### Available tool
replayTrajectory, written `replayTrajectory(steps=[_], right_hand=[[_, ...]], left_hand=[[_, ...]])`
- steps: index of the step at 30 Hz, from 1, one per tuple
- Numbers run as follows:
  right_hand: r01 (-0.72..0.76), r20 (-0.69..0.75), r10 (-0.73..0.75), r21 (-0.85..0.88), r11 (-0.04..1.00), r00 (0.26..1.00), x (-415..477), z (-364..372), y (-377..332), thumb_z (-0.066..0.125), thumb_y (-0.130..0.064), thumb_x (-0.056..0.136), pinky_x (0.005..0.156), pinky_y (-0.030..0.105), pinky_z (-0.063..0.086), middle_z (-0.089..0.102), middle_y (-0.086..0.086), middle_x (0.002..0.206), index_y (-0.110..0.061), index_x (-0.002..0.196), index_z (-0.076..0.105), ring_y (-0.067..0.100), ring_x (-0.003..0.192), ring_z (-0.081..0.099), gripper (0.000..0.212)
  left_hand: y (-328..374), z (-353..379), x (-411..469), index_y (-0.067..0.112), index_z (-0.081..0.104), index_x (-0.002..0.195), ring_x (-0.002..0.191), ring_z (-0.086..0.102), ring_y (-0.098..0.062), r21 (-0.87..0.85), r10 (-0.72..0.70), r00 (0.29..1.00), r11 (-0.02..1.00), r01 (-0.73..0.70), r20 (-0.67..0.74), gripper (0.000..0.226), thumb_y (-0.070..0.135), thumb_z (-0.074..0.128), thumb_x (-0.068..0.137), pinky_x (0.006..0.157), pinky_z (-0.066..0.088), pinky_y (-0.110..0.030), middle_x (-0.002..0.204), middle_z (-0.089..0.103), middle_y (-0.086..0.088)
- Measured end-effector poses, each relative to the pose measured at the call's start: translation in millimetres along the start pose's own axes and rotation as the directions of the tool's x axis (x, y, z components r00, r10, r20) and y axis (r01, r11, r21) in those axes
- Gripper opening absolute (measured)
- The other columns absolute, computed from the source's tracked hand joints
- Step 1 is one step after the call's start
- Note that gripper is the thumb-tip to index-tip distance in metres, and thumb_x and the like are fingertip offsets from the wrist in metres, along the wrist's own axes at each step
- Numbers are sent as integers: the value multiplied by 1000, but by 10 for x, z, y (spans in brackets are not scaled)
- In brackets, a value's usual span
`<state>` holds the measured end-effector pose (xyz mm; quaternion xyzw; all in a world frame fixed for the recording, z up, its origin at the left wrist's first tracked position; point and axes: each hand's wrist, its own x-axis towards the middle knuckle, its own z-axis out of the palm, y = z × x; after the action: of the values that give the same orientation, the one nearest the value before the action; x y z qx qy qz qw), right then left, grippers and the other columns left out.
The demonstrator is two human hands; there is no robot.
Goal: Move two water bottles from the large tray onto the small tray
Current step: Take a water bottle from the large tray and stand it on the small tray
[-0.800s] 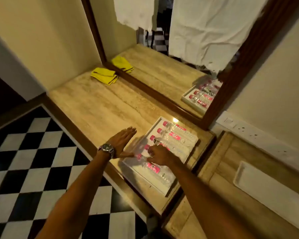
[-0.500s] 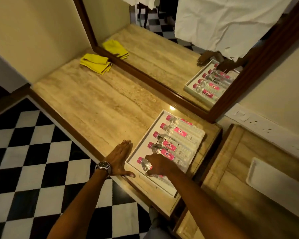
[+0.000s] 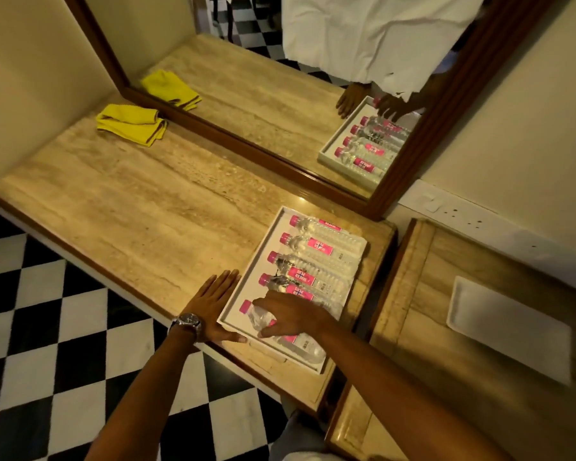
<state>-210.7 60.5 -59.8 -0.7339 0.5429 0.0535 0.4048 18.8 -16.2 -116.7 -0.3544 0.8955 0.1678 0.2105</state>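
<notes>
A white large tray (image 3: pixel 246 294) lies on the marble counter and holds several clear water bottles with pink caps and pink labels, lying side by side. My right hand (image 3: pixel 293 314) is curled over the nearest bottle (image 3: pixel 301 344), fingers wrapped around its neck end while it still lies in the tray. My left hand (image 3: pixel 213 304) rests flat on the counter, fingers spread, touching the tray's left rim. The small tray (image 3: pixel 506 331), white and bare, sits on the lower side table at the right.
A folded yellow cloth (image 3: pixel 130 123) lies at the counter's far left by the mirror (image 3: pixel 280 78), which reflects the tray and hands. A switch panel (image 3: pixel 446 207) is on the wall. Black-and-white checkered floor (image 3: pixel 47 327) lies below the counter's front edge.
My left hand dropped from mid-air onto the counter beside the tray. My right hand slid from a middle bottle down to the nearest one and closed around it.
</notes>
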Motion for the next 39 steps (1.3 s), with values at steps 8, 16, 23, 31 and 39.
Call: replayTrajectory(steps=[8,16,23,31,39], right_hand=[[168,-580,114,410,897,807,-805,-331,288,66,-44,95,112,35,45,46,2,147,-30,153,32,10,135,47,68],[107,-886,341,390,914,314,-2208,-693,1217,70,-43,91,96,24,53,47,3,145,-21,149,37,-7,124,50,70],[-111,-883,449,437,893,137,-3002,-522,1842,76,-37,88,103,47,56,46,13,143,-6,145,43,30,132,51,73],[-153,-880,452,432,889,147,-3235,-319,2085,76,-48,86,102,36,58,48,10,147,-8,148,41,25,135,51,81],[-171,-895,414,388,906,165,-3173,-218,2161,78,-57,81,85,14,52,54,8,138,-11,139,50,21,122,60,79]], left_hand=[[-162,-446,-58,18,-24,151,156,-6,-20,53,94,995,994,-93,-27,122,87,43,76,129,0,-37,160,-21,2],[1530,-1129,556,5,14,154,154,11,-31,45,346,883,935,-351,-319,93,68,38,91,127,17,-47,164,11,-14],[3288,-1220,1018,8,8,155,156,8,-28,-8,420,858,897,-442,-295,91,68,37,93,129,4,-49,166,7,-14],[4041,-1043,1333,9,-8,156,156,-6,-25,-32,249,951,965,-259,-184,124,78,58,77,129,2,-43,167,-8,-11],[4165,-941,1406,10,-9,156,155,-13,-26,42,227,956,974,-223,-188,118,84,43,79,129,-5,-45,167,-12,-10]])
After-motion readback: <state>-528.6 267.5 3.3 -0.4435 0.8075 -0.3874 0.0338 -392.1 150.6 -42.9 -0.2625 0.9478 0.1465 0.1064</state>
